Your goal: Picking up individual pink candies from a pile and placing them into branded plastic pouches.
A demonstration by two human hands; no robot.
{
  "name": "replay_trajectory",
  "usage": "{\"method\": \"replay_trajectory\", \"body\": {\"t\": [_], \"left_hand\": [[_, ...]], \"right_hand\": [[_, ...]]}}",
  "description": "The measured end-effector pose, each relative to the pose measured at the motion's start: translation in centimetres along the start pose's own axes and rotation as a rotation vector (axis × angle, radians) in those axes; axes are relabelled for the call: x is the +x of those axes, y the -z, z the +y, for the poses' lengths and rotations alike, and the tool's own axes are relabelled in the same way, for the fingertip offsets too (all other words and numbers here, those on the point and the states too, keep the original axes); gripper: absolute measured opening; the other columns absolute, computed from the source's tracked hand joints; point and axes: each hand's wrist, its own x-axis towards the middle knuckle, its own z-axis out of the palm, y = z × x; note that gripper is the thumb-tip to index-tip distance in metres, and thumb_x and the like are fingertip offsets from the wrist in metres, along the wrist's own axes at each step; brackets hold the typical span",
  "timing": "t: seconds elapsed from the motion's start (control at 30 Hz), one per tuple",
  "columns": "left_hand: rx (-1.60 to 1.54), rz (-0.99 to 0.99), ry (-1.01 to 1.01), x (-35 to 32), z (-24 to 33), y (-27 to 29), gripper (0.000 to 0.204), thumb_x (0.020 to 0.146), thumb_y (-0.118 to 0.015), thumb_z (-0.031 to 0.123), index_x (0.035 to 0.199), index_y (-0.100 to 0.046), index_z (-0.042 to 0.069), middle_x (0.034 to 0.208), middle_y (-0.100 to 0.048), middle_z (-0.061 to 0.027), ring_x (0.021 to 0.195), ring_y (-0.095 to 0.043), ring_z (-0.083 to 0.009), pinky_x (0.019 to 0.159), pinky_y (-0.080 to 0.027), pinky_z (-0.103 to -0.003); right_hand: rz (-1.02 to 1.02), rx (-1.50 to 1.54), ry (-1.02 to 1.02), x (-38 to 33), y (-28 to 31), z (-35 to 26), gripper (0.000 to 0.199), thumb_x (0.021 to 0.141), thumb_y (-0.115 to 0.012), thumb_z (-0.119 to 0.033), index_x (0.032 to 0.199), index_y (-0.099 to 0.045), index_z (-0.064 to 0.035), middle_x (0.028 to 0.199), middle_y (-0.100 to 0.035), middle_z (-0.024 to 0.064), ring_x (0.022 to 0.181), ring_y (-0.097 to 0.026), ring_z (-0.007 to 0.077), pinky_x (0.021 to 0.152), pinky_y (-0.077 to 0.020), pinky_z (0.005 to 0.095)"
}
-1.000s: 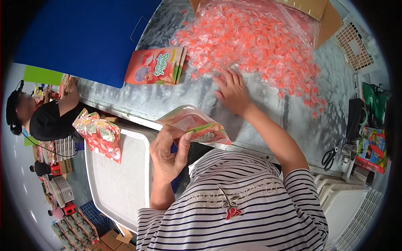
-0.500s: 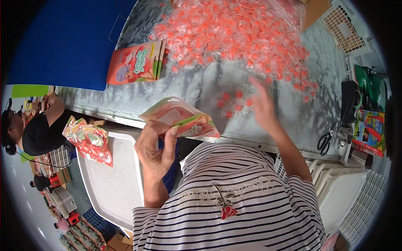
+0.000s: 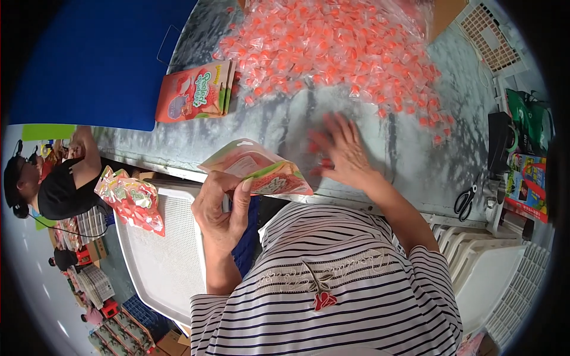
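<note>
My left hand (image 3: 221,207) pinches the edge of a printed pouch (image 3: 276,177), red and green with a hang hole, over the table's near edge. The pouch's mouth gapes toward the right. My right hand (image 3: 344,153) lies over the tabletop with its fingers spread, somewhat blurred. Under and beside its fingers are a few small wrapped red candies (image 3: 314,146), partly hidden by the hand. Farther off spreads a large pile of the same clear-wrapped candies (image 3: 338,47). A stack of flat pouches (image 3: 193,92) rests on the table to the left.
A blue panel (image 3: 89,65) stands at the left. Below it, a filled pouch (image 3: 132,199) lies on a white tray (image 3: 163,255). Scissors (image 3: 465,202) lie at the right, by a black box (image 3: 502,142). Another person (image 3: 65,184) sits at far left.
My right hand has come left and nearer, from beside the loose candies to over them. The left hand and its pouch stay almost in place.
</note>
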Motion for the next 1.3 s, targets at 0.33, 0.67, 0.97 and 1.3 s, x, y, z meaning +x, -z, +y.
{"method": "replay_trajectory", "body": {"t": [0.33,0.67,0.97,1.3], "left_hand": [[-0.049,-0.057,-0.025,0.2,0.3,-0.8,0.010,0.082,-0.070,0.003,0.082,-0.062,-0.001,0.073,-0.058,-0.0079,0.055,-0.052,-0.0141,0.051,-0.042,-0.024],[-0.041,-0.270,-0.181,1.9,1.9,-3.3,0.013,0.076,-0.072,0.003,0.082,-0.061,0.001,0.072,-0.057,-0.0109,0.061,-0.057,-0.0286,0.054,-0.047,-0.037],[-0.038,-0.353,-0.385,2.4,2.5,-4.9,0.013,0.078,-0.070,0.007,0.083,-0.060,0.000,0.074,-0.053,-0.0116,0.063,-0.056,-0.0291,0.057,-0.046,-0.039],[-0.075,-0.350,-0.300,2.4,1.8,-5.2,0.015,0.074,-0.072,-0.001,0.086,-0.063,0.000,0.078,-0.059,-0.0130,0.065,-0.058,-0.0288,0.057,-0.048,-0.036]], "right_hand": [[0.216,0.006,0.049,-1.8,-1.0,2.2,0.027,0.075,-0.069,-0.013,0.101,-0.064,-0.0105,0.110,-0.058,0.0090,0.097,-0.059,0.0276,0.076,-0.0512,0.0373],[0.332,1.574,-0.626,2.4,10.9,-0.6,0.019,0.095,-0.056,-0.024,0.107,-0.061,-0.0097,0.094,-0.066,0.0101,0.049,-0.041,0.0024,0.039,-0.0307,0.0179],[0.314,1.037,-0.008,5.0,11.4,-6.3,0.017,0.096,-0.053,-0.019,0.100,-0.057,-0.0025,0.084,-0.064,0.0076,0.061,-0.052,0.0091,0.058,-0.0446,0.0239],[0.252,0.500,0.208,2.3,11.3,-5.2,0.009,0.091,-0.051,-0.001,0.096,-0.058,0.0027,0.101,-0.064,0.0122,0.087,-0.062,0.0185,0.075,-0.0481,0.0289]]}}
